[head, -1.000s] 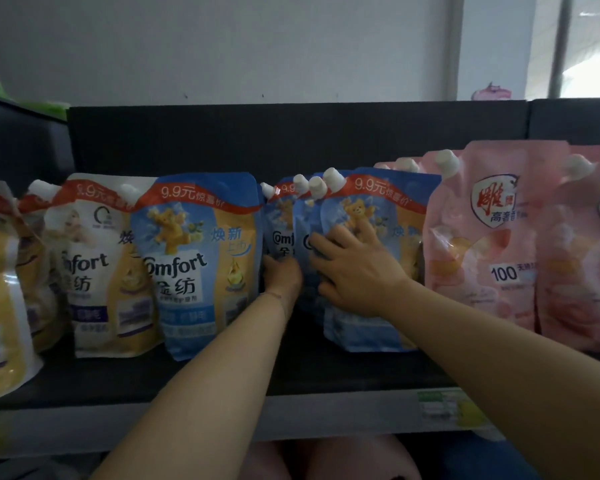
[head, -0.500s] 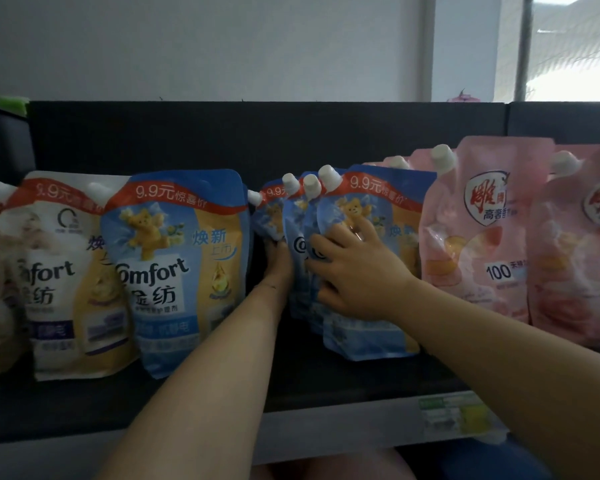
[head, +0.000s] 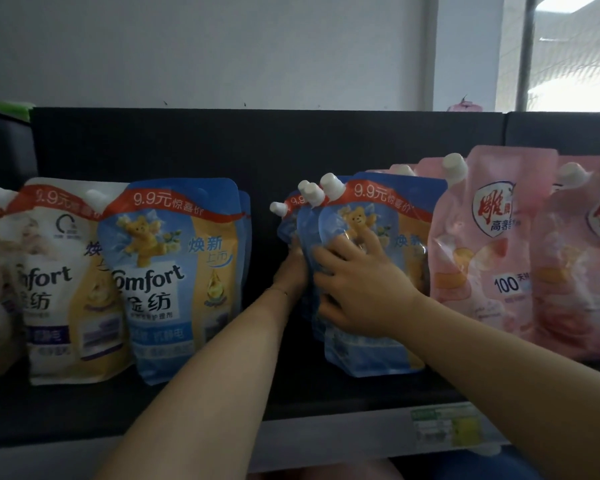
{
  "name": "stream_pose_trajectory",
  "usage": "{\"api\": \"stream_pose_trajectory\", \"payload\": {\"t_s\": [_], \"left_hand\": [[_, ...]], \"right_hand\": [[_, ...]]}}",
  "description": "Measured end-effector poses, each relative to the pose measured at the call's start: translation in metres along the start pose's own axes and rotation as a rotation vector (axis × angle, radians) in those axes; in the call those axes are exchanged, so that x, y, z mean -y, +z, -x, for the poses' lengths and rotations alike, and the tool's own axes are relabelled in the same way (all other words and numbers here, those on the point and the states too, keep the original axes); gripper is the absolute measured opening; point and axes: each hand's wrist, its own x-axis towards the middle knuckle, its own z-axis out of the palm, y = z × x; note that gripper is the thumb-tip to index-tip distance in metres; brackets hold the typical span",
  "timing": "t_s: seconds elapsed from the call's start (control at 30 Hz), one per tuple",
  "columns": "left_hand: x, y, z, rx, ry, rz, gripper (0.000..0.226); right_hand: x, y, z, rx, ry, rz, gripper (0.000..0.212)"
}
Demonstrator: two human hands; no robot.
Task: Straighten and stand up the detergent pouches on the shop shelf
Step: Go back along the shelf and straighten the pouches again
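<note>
While right hand [head: 357, 289] fingers spread on it, blue pouch [head: 371, 351] upright, white-capped, glossy, left hand [head: 291, 271] fingers hidden.

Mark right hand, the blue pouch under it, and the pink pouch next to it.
right hand [head: 364, 292]: head view, back of the hand.
blue pouch [head: 407, 237]: head view, upper front panel.
pink pouch [head: 482, 258]: head view, centre of front face.

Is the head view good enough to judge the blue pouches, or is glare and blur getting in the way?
Head view: window glare upper right, shelf dim; front blue pouch under the right hand sharp enough; white pouch at left smeared, edges bowed by the wide lens.
</note>
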Motion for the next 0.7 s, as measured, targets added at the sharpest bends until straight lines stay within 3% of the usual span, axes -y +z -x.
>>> {"api": "stream_pose_trajectory", "payload": {"t_s": [0.1, 0.17, 0.4, 0.7], "left_hand": [[0.006, -0.003, 0.006, -0.147, 0.138, -0.191, 0.047], [0.008, -0.008, 0.016, -0.098, 0.235, -0.216, 0.035], [0.008, -0.008, 0.015, -0.124, 0.150, -0.232, 0.029], [0.014, -0.007, 0.015, -0.389, 0.144, -0.117, 0.035]], "right_hand": [[0.002, 0.002, 0.002, -0.058, 0.000, 0.001, 0.042], [0.005, 0.002, 0.003, -0.105, 0.002, 0.000, 0.039], [0.008, -0.002, 0.003, -0.178, -0.008, -0.004, 0.036], [0.013, 0.004, 0.002, -0.261, 0.000, 0.012, 0.032]]}}
